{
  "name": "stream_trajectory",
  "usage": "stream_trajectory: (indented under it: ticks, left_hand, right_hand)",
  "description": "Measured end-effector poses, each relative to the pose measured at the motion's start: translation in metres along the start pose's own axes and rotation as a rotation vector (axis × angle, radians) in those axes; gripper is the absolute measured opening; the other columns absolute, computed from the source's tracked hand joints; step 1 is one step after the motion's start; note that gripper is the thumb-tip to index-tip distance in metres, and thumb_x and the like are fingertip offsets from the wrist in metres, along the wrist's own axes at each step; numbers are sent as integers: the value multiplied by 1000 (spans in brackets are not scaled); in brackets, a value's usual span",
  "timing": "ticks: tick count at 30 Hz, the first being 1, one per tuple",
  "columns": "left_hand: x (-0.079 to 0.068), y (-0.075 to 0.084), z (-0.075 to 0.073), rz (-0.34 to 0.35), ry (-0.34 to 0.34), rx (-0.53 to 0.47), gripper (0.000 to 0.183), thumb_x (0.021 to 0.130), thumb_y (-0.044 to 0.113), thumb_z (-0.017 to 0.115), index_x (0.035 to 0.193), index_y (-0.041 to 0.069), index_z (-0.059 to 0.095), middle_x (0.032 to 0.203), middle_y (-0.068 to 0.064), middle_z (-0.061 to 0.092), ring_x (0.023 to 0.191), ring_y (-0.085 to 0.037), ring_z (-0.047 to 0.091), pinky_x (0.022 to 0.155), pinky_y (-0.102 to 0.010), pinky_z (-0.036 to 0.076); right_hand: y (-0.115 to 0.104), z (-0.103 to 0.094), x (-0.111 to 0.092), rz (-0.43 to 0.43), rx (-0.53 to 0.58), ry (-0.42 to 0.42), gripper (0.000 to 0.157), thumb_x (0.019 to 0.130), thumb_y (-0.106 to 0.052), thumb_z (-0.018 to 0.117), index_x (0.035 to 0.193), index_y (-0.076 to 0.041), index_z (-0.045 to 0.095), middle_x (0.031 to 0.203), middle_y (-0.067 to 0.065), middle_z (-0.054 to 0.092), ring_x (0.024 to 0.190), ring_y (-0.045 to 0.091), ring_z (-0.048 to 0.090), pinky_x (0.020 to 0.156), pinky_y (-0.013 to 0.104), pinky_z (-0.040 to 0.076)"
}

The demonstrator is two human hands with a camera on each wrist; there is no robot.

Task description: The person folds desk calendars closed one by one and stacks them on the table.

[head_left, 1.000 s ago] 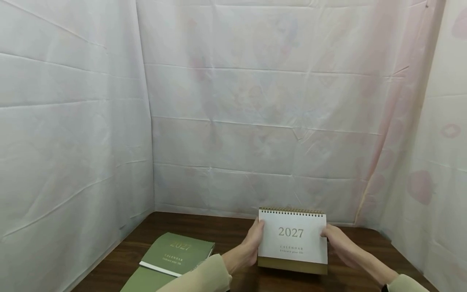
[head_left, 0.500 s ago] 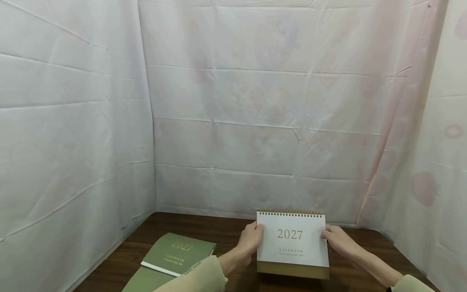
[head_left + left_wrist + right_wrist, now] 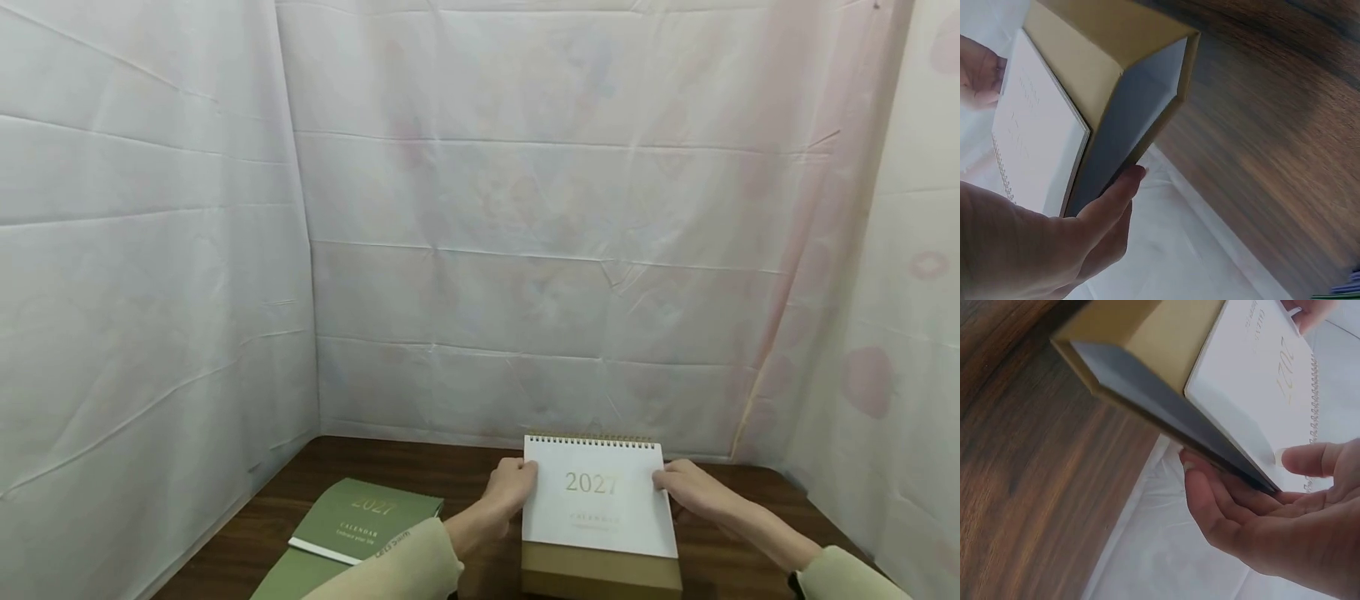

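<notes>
A desk calendar [image 3: 592, 508] with a white cover marked 2027, a gold spiral binding along its top and a tan stand is held between both hands. My left hand [image 3: 504, 496] grips its left edge near the top. On the opposite edge my right hand [image 3: 696, 490] holds it, thumb over the front. In the right wrist view the fingers [image 3: 1207, 500] of the right hand lie behind the stand. The stand's hollow triangular side shows in the left wrist view, with the left hand [image 3: 1079, 240] at its narrow end.
A green calendar [image 3: 367, 517], also marked 2027, lies to the left on the dark wooden table [image 3: 420, 458], partly covered by the left sleeve [image 3: 405, 562]. White sheeting [image 3: 465, 292] with faint pink prints hangs around the back and sides.
The white calendar has tipped back and come slightly toward me, so more of its tan base shows in the head view. Both hands have kept their hold. The green calendar has stayed put.
</notes>
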State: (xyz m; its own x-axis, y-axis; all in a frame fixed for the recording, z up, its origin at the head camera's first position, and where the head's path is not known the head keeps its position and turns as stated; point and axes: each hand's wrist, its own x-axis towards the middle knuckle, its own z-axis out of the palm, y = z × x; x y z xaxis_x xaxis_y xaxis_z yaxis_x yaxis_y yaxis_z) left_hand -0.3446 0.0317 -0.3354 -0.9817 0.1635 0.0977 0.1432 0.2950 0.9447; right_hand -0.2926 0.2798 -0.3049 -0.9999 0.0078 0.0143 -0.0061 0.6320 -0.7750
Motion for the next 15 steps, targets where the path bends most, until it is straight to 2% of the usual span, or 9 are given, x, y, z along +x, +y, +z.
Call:
stream_trajectory:
  ticks: [5,7,11,15]
  left_hand:
    - [3,-8,-2,-30,11,25,25,88,20,41,85,3,60,80,-6,58,69,-16,53,55,-31,46]
    - [5,-11,-2,-39,9,42,24,87,18,42,86,2,60,83,-7,58,73,-17,54,59,-33,48]
    - [10,-19,1,-52,13,88,29,86,16,43,99,-4,59,96,-11,60,86,-21,55,72,-38,49]
    - [14,-26,3,-74,21,110,26,87,14,42,96,-5,57,89,-12,58,77,-21,54,64,-36,47]
  right_hand:
    - [1,8,7,82,-84,54,24,78,-12,43,74,1,62,57,4,55,50,16,54,47,29,47]
    - [4,10,10,100,-109,64,23,78,-13,44,72,0,62,56,6,56,50,17,55,48,31,48]
    - [12,15,14,125,-97,47,21,77,-15,45,70,-2,61,56,7,57,50,17,56,47,31,49]
    - [22,21,18,117,-51,-13,21,77,-15,45,70,-1,59,55,6,56,47,15,54,46,30,48]
